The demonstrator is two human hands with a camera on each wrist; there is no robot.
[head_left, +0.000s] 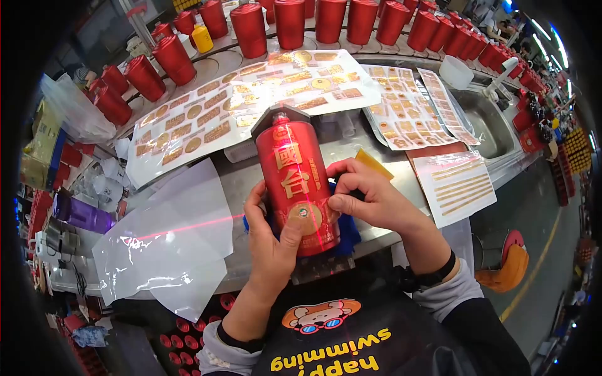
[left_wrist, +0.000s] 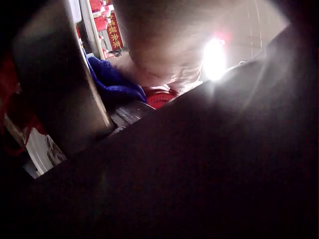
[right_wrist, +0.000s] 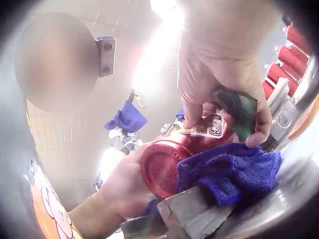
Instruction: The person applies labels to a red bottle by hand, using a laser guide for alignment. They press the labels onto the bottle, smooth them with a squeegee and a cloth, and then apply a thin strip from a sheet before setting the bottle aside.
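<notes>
A red bottle (head_left: 291, 194) with gold characters and a round gold emblem lies tilted, neck away from the person, at the worktable's front edge. The left hand (head_left: 269, 247) grips its lower left side, thumb over the front near the emblem. At the bottle's lower right side is the right hand (head_left: 379, 197), its thumb and fingertips at the surface by the decoration. A dark green flat piece (right_wrist: 245, 117) is held in its curled fingers in the right wrist view. Beneath the bottle, a blue cloth (right_wrist: 229, 172) lies over a metal support (right_wrist: 197, 211).
Large sheets of gold stickers (head_left: 213, 113) and smaller sticker sheets (head_left: 407, 106) cover the back of the metal table. A clear film (head_left: 169, 232) lies at left, a strip sheet (head_left: 454, 185) at right beside a sink (head_left: 486, 125). Red bottles (head_left: 248, 31) line a curved conveyor behind.
</notes>
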